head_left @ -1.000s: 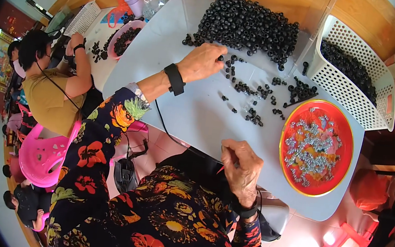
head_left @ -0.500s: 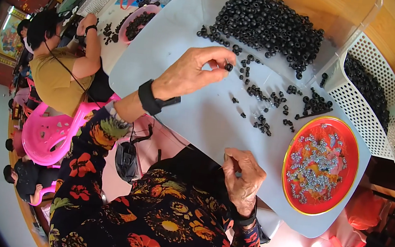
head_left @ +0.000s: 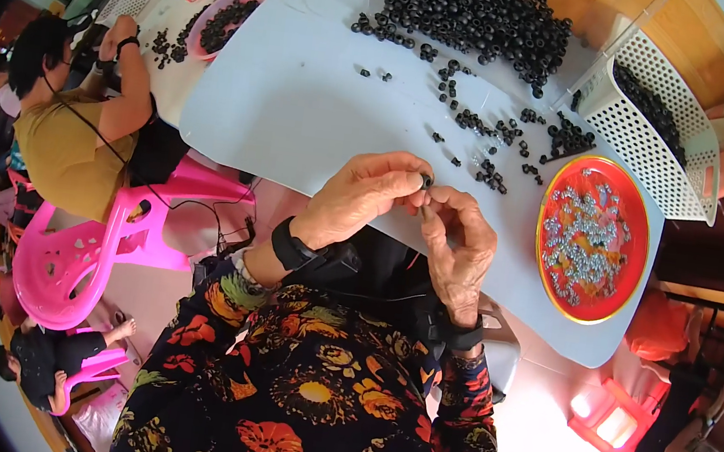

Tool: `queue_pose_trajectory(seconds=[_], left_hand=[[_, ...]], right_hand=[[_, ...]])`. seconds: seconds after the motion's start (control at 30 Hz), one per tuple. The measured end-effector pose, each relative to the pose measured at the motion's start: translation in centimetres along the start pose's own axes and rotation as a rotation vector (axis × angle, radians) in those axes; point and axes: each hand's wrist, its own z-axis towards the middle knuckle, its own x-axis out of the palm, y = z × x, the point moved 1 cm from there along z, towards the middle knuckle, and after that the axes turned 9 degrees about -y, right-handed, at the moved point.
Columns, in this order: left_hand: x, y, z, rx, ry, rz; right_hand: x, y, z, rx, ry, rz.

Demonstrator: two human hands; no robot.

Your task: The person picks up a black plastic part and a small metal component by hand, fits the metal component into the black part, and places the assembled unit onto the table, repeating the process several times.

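Observation:
My left hand (head_left: 368, 192) pinches a small black ring-shaped part (head_left: 425, 180) between thumb and fingertips, above the table's near edge. Right against it, my right hand (head_left: 460, 238) is closed in a pinch; whatever its fingertips hold is too small to make out. Beyond my hands, loose black parts (head_left: 493, 134) lie scattered over the grey table (head_left: 289, 82). A large heap of the same black parts (head_left: 478, 19) sits farther back. To the right, a red round tray (head_left: 546, 276) with a yellow rim carries many small silvery pieces (head_left: 584, 240).
A white perforated basket (head_left: 701, 186) with black parts stands at the back right. At the left, a person (head_left: 75, 137) in a tan shirt works near a pink bowl (head_left: 200, 36), beside a pink plastic chair (head_left: 68, 267). A red stool (head_left: 614, 420) stands at the lower right.
My left hand has come back toward me with the black part and now meets my right hand, which has risen slightly. The whole view has shifted a little.

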Motion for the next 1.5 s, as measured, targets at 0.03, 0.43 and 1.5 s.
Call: queue_pose_trajectory(seconds=[0.03, 0.43, 1.5], left_hand=[[-0.1, -0.1, -0.1, -0.003, 0.009, -0.009], [-1.5, 0.2, -0.4, -0.15, 0.203, 0.074], [-0.3, 1.0, 0.0, -0.023, 0.073, 0.185]], right_hand=[[-0.1, -0.2, -0.2, 0.008, -0.012, 0.045], [0.3, 0.0, -0.3, 0.061, 0.083, 0.096], [-0.2, -0.2, -0.1, -0.066, -0.001, -0.014]])
